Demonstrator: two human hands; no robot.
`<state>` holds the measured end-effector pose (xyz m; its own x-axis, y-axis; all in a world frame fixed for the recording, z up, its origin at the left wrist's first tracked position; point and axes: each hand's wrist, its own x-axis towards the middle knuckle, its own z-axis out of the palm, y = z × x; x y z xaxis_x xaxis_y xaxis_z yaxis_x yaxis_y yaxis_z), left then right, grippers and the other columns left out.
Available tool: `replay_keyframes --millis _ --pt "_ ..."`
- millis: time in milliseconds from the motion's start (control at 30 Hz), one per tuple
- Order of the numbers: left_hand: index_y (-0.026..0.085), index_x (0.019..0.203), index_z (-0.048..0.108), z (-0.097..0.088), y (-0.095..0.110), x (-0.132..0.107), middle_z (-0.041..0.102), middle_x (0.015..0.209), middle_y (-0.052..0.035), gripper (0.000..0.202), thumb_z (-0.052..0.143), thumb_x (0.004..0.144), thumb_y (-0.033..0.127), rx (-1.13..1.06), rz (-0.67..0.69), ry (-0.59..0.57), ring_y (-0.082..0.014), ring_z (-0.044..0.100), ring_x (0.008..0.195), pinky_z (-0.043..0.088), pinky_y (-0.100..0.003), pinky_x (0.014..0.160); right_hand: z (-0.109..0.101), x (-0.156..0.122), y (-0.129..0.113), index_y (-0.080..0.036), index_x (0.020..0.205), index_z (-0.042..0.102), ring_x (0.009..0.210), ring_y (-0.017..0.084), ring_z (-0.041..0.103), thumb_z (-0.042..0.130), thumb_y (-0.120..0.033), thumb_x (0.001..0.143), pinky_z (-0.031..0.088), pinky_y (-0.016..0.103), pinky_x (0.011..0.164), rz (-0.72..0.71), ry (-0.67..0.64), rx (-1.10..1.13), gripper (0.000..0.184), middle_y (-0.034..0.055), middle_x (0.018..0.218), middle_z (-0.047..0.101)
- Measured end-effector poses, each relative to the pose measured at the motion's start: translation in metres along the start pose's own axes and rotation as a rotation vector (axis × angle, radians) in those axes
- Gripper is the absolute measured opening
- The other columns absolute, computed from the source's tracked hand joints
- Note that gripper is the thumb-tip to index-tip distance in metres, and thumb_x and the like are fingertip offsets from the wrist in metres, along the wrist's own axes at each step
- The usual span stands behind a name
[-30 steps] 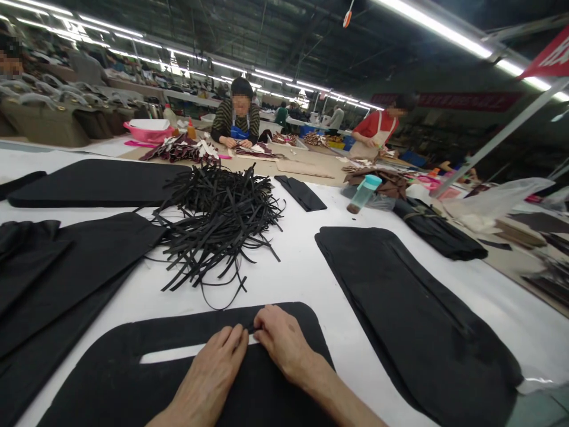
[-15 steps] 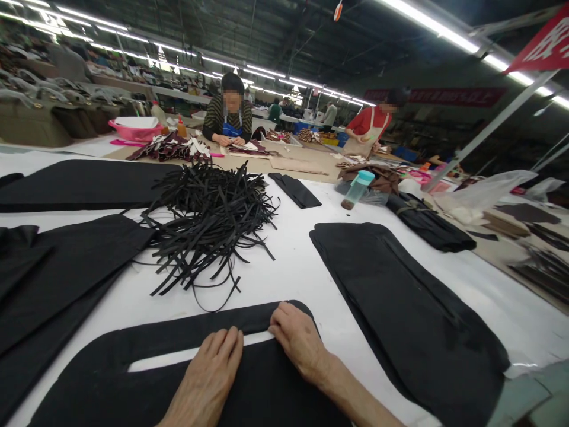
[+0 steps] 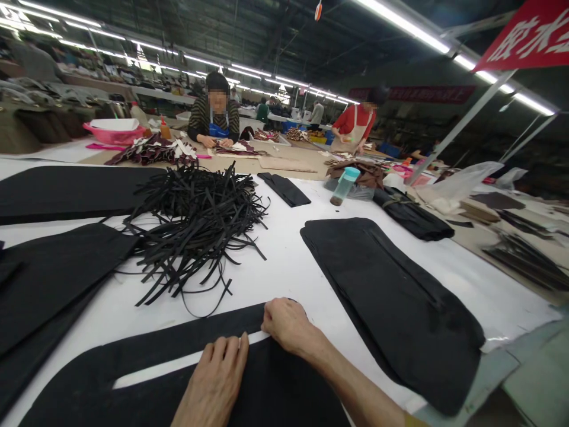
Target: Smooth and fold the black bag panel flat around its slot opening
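Note:
In front of me lies a black panel of smooth sheet material with rounded corners. A long white strip-shaped gap runs across it, parallel to its far edge. My left hand rests on the panel below this gap, palm down, its fingers laid side by side with the tips at the gap's lower edge. At the gap's right end, my right hand is closed, fingers curled down onto the panel near its far right corner. What lies under the right fingertips is hidden.
A tangled heap of thin black strips lies beyond the panel. Stacked black panels are on the right, more black pieces on the left. Farther off are a teal-lidded bottle, a pink basin and two co-workers at a table.
The view has swung slightly to the right. My right hand has curled more tightly at the gap's end, covering part of it. The left hand stays on the panel.

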<state>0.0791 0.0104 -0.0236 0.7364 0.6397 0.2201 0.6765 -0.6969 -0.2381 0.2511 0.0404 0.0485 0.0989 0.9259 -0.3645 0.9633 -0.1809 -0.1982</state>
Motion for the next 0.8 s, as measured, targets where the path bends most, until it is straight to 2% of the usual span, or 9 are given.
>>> replay_keyframes --millis 100,167,267,467,633,800 --pt "0.024 0.123 0.052 -0.008 0.004 0.011 0.056 0.088 -0.0054 0.05 0.048 0.076 0.009 -0.005 -0.031 -0.051 -0.025 0.052 0.077 0.05 -0.039 0.064 -0.001 -0.002 0.001 -0.015 0.081 0.071 0.084 0.024 0.066 0.055 -0.014 0.074 0.043 0.028 0.069 0.026 -0.016 0.024 0.017 0.0125 0.084 0.071" --pt "0.03 0.126 0.049 -0.015 0.006 0.019 0.056 0.087 -0.0047 0.052 0.048 0.078 0.009 0.003 -0.045 -0.105 -0.0246 0.053 0.075 0.048 -0.037 0.06 0.0 -0.003 0.004 -0.016 0.081 0.07 0.083 0.024 0.065 0.06 -0.019 0.073 0.042 0.028 0.067 0.04 -0.009 0.048 0.013 0.0109 0.084 0.071" --pt "0.035 0.128 0.045 -0.025 0.009 0.026 0.056 0.084 -0.0046 0.051 0.048 0.083 0.011 0.028 -0.055 -0.175 -0.0241 0.054 0.073 0.046 -0.034 0.058 0.002 -0.002 0.016 -0.017 0.086 0.066 0.084 0.024 0.063 0.067 -0.029 0.07 0.039 0.028 0.066 0.062 0.025 0.095 0.02 0.0083 0.087 0.069" --pt "0.042 0.131 0.039 -0.027 0.011 0.031 0.056 0.085 -0.0062 0.051 0.047 0.087 0.016 0.04 -0.067 -0.257 -0.0248 0.056 0.073 0.044 -0.031 0.056 0.0 -0.002 0.042 -0.02 0.076 0.063 0.074 0.014 0.058 0.061 -0.019 0.071 0.033 0.023 0.059 0.048 0.056 0.217 0.005 -0.0007 0.075 0.065" --pt "0.045 0.131 0.035 -0.027 0.013 0.035 0.056 0.082 -0.0072 0.054 0.044 0.088 0.014 0.042 -0.072 -0.289 -0.0261 0.057 0.072 0.043 -0.031 0.053 0.002 -0.006 0.034 -0.021 0.071 0.064 0.068 0.012 0.055 0.06 -0.017 0.07 0.031 0.021 0.057 -0.005 0.037 0.287 0.006 -0.0031 0.068 0.063" --pt "0.041 0.133 0.035 -0.028 0.013 0.034 0.056 0.084 -0.0071 0.06 0.042 0.084 0.008 0.026 -0.051 -0.268 -0.0262 0.056 0.074 0.046 -0.034 0.056 0.009 -0.002 0.025 -0.02 0.068 0.065 0.065 0.012 0.054 0.058 -0.012 0.066 0.03 0.022 0.056 0.013 0.027 0.273 0.011 -0.0017 0.066 0.063"
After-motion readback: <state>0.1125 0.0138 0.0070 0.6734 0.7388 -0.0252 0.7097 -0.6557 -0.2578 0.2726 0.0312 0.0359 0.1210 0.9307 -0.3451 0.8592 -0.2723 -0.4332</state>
